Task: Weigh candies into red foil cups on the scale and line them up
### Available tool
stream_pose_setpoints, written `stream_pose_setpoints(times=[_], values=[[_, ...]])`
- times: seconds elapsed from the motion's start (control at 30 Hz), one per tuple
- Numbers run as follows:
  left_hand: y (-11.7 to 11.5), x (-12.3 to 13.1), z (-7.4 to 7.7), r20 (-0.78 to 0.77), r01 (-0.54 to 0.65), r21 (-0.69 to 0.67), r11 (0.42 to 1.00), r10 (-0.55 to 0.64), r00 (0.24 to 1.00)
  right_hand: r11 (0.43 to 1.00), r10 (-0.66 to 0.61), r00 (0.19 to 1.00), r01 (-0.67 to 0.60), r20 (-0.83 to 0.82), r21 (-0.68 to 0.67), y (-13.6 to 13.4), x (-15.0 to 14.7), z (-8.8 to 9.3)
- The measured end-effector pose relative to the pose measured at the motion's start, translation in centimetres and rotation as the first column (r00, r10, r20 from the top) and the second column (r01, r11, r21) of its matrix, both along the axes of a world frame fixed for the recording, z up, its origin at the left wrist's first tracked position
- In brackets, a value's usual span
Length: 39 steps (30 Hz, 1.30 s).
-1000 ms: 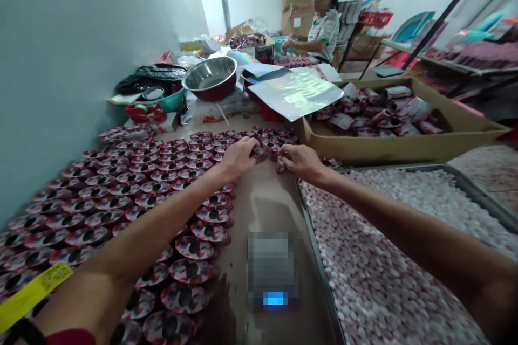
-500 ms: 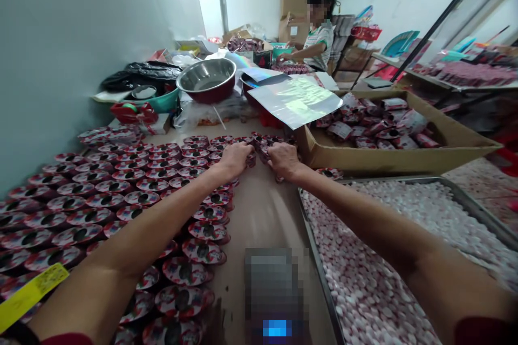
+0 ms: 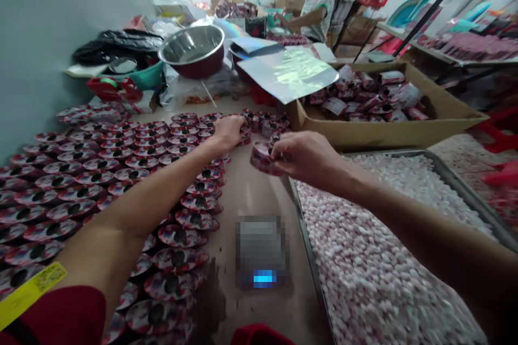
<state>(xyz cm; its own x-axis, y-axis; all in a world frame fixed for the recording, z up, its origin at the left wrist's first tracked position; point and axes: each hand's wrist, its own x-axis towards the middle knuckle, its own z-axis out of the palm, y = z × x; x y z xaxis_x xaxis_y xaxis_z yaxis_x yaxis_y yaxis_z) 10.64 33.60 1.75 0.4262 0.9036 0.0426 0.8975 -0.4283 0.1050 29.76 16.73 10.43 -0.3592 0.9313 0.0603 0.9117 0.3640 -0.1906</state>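
My right hand [image 3: 305,156] is closed on a small red and white printed box [image 3: 264,157], holding it above the tabletop. My left hand [image 3: 230,132] is at the far end of the rows, its fingers closed round another small printed box [image 3: 245,135], mostly hidden by the hand. Many printed boxes [image 3: 140,173] like these stand upright in tight rows to the left, each with a dark round opening on top. Between the rows and the tray sits a blurred grey device [image 3: 261,245] with a blue display.
A metal tray [image 3: 301,207] full of small white and pinkish pieces [image 3: 364,237] lies at right. Behind it, a cardboard box [image 3: 388,135] holds loose printed boxes. A steel basin [image 3: 192,51] and sheets [image 3: 287,73] are at the back. A person [image 3: 318,13] works beyond. Something red [image 3: 261,334] shows at the bottom edge.
My right hand has come nearer and apart from my left hand, carrying a printed box. The view has tilted down, and a red object has appeared at the bottom edge.
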Motion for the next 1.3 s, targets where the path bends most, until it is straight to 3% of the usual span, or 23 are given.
stream_pose_setpoints(times=[0.17, 0.3, 0.47, 0.57, 0.63, 0.7, 0.77, 0.83, 0.87, 1.03, 1.17, 1.3], values=[[0.1, -0.3, -0.7, 0.045, -0.020, -0.020, 1.000, 0.021, 0.999, 0.957, 0.258, 0.962, -0.267, -0.094, -0.109, -8.9, -0.3, -3.3], [-1.4, -1.1, -0.3, 0.159, 0.085, 0.058, 0.995, -0.093, 0.983, 0.927, 0.348, 0.938, -0.346, -0.015, -0.145, -12.2, -1.4, -6.3], [-7.6, -3.4, 3.5, 0.172, 0.172, 0.066, 0.983, -0.181, 0.968, 0.931, 0.336, 0.941, -0.339, -0.044, -0.137, -13.6, -2.1, -8.0], [-12.7, -5.8, 5.9, 0.154, 0.232, 0.068, 0.970, -0.240, 0.959, 0.973, 0.164, 0.927, -0.208, -0.338, -0.099, -14.0, -0.7, -7.4], [-15.8, -7.7, 6.7, 0.165, 0.236, 0.111, 0.965, -0.252, 0.954, 0.983, -0.092, 0.797, -0.024, -0.597, -0.184, -14.1, 1.1, -6.6], [-18.4, -9.2, 6.9, 0.209, 0.215, 0.136, 0.967, -0.240, 0.948, 0.906, -0.393, 0.534, 0.083, -0.749, -0.416, -14.0, 3.2, -6.1], [-20.5, -10.2, 6.7, 0.261, 0.205, 0.111, 0.973, -0.227, 0.938, 0.760, -0.630, 0.271, 0.024, -0.728, -0.649, -13.7, 5.1, -6.0], [-22.2, -10.4, 6.3, 0.289, 0.219, 0.058, 0.974, -0.227, 0.930, 0.639, -0.753, 0.137, -0.082, -0.644, -0.765, -13.7, 6.0, -6.2], [-22.9, -10.3, 6.1, 0.296, 0.229, 0.029, 0.973, -0.227, 0.928, 0.612, -0.775, 0.111, -0.115, -0.622, -0.783, -13.7, 6.0, -6.3], [-25.2, -8.8, 4.6, 0.324, 0.307, -0.070, 0.949, -0.269, 0.907, 0.587, -0.782, 0.134, -0.174, -0.609, -0.791, -14.0, 2.9, -5.8], [-25.5, -8.8, 3.2, 0.325, 0.329, -0.103, 0.939, -0.281, 0.903, 0.532, -0.786, 0.224, -0.230, -0.576, -0.815, -13.4, 0.3, -4.5], [-25.3, -9.8, 2.0, 0.376, 0.333, -0.178, 0.926, -0.249, 0.893, 0.500, -0.789, 0.267, -0.246, -0.554, -0.830, -12.4, -0.5, -3.4]])
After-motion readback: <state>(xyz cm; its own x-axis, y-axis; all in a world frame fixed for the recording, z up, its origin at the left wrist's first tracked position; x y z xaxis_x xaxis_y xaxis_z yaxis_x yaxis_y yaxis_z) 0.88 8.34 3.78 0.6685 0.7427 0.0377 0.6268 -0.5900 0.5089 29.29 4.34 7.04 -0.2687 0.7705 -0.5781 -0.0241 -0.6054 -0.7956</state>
